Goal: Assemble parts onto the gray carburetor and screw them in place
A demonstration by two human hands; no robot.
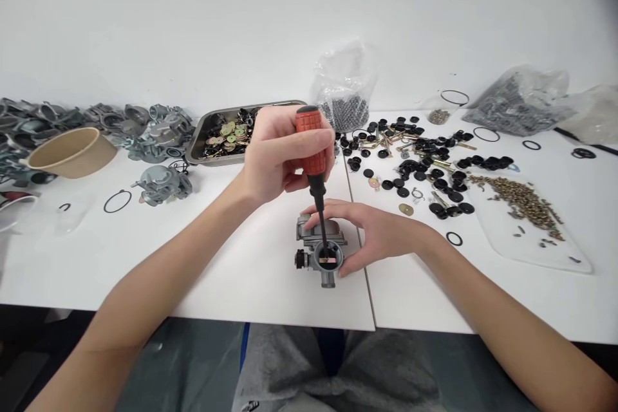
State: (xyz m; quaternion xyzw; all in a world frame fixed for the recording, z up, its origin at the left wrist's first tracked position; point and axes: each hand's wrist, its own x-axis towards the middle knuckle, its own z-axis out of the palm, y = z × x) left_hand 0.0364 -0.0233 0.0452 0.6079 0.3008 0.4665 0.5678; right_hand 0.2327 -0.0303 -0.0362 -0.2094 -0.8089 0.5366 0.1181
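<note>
My left hand [277,154] is wrapped round the red and black handle of a screwdriver [311,148], held upright. Its black shaft goes down into the round bore of a grey metal carburetor [321,251] that stands on the white table near the front edge. My right hand [371,232] grips the carburetor from the right, fingers curled over its top and thumb against its lower side. The screwdriver tip is hidden inside the bore.
A metal tray [203,135] of small parts sits behind my left hand. Grey carburetor bodies [154,129] and a tan bowl [72,151] are at far left. Black caps and brass screws [521,196] lie scattered right, with plastic bags [516,100] behind.
</note>
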